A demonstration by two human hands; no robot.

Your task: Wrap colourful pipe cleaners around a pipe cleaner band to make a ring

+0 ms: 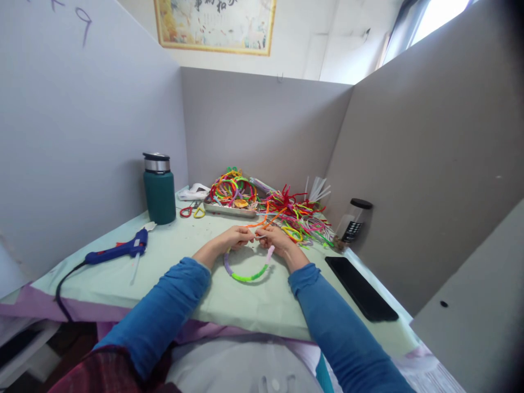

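Note:
Above the near middle of the table, my left hand (238,237) is closed on a hoop (249,278) wrapped in fuzzy purple, green and pale pink chenille stems. The hoop hangs below my hands in an open curve, its pink end (271,251) loose beside my right wrist. Close by, my right hand (272,238) pinches near a thin whitish strip between the fingertips. An orange chenille stem (275,217) rises behind the fingers of my right hand. The fingers hide where the stem and the hoop meet, so I cannot tell whether they are joined.
At the back stand a metal tray (229,210) of colourful stem rings and a heap of loose chenille stems (292,204). Scissors (192,212) and a green bottle (159,191) are left of it. A blue glue gun (118,251) lies left, a black phone (361,289) right, near a clear jar (354,221).

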